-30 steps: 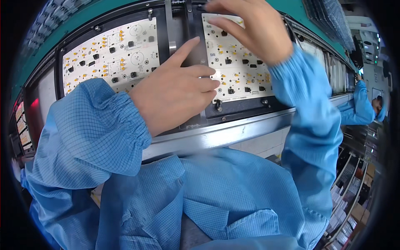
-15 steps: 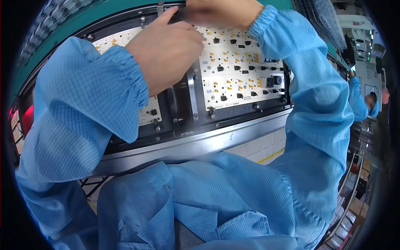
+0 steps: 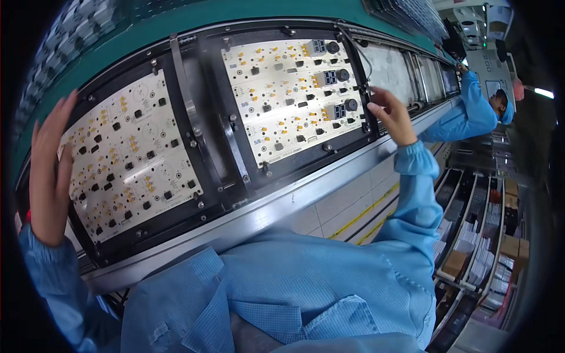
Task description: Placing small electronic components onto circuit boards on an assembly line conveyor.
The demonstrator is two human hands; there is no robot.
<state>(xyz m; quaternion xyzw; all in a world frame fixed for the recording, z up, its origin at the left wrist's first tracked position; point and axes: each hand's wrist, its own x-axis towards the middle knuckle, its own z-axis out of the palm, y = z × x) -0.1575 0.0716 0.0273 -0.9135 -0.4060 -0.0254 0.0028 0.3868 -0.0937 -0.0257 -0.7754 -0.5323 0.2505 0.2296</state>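
Observation:
Two white circuit boards lie in black frames on a conveyor line: the left board [image 3: 132,154] and the right board [image 3: 288,82], which carries digit displays [image 3: 331,77] and black round parts. My left hand [image 3: 50,176] is at the outer left edge of the left board, its fingers stretched out and nothing in them. At the right end of the right board's black frame [image 3: 306,150] is my right hand [image 3: 393,116]. Its thumb and fingers are apart and bent, close to the frame's edge; whether they touch it I cannot tell.
A metal rail [image 3: 259,220] runs along the near side. Beyond the frames is a green surface [image 3: 235,12] with stacked metal parts at far left. Another person in blue [image 3: 471,115] stands farther along the line. Racks with boxes [image 3: 465,253] stand at lower right.
Both hands have parted from the far edge between the frames. My left hand went left, my right hand right and nearer. The view has shifted, and both boards are now uncovered.

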